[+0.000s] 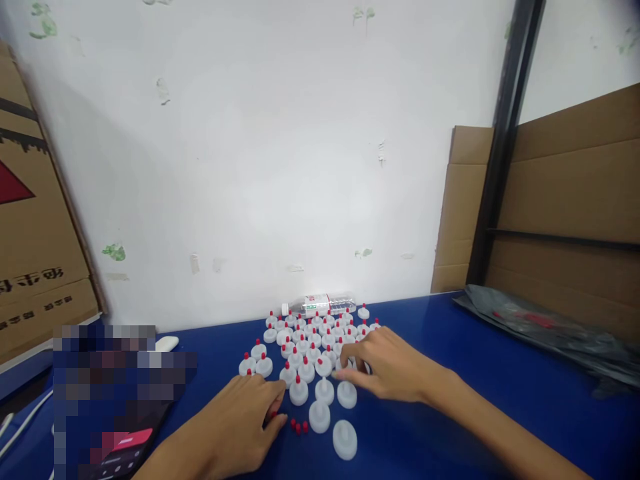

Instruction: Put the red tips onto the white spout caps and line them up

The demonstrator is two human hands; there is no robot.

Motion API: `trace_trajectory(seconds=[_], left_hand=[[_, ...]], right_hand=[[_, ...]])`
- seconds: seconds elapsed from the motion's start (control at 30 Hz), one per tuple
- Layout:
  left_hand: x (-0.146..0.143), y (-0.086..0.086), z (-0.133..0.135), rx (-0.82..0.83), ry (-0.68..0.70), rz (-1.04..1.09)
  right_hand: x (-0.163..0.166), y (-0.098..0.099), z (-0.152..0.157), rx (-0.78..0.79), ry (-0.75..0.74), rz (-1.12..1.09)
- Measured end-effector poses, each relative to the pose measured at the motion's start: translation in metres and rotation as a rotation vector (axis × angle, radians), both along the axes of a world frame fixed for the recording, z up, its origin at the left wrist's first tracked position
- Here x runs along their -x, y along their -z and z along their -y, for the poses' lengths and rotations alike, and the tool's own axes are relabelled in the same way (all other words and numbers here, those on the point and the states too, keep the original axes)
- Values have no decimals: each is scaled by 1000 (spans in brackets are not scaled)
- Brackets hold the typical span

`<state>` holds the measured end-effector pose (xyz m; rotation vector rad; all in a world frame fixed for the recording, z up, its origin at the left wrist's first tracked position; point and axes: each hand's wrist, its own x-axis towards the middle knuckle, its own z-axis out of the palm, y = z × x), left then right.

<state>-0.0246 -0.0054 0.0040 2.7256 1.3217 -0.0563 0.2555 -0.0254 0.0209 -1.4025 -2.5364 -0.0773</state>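
My left hand point(240, 421) is at the near left of a cluster of white round bottle caps with nozzles. Its finger and thumb curl around a small red tip cap point(274, 415), mostly hidden. Several loose red tip caps point(299, 428) lie just right of the thumb. My right hand point(383, 363) hovers over the cluster's right side, thumb and index finger apart near a white cap point(324, 365) with a red tip. No object shows between them. Bare white caps point(345, 439) without red tips lie at the near side. Farther back, the white caps point(299, 391) carry red tips.
A clear plastic bottle point(320, 305) lies on its side against the wall behind the caps. A phone point(125, 453), partly blurred, rests at the left of the blue table point(415, 433). Grey plastic bags point(530, 333) lie at the right. Cardboard point(45, 227) stands at both sides.
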Motion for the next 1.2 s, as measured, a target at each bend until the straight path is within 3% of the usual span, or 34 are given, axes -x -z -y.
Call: trace_trajectory(seconds=[0.13, 0.27, 0.5, 0.8, 1.2], left_hand=[[-3, 0, 4, 13, 16, -7], [-4, 6, 6, -20, 28, 10], [-6, 10, 4, -35, 47, 69], [-6, 17, 1, -47, 56, 59], [-10, 10, -2, -108, 144, 47]], right_hand=[[-8, 0, -8, -153, 116, 21], [-11, 0, -11, -194, 147, 35], [-9, 1, -7, -97, 79, -14], [-13, 5, -12, -44, 163, 119], [-16, 6, -11, 10, 202, 196]])
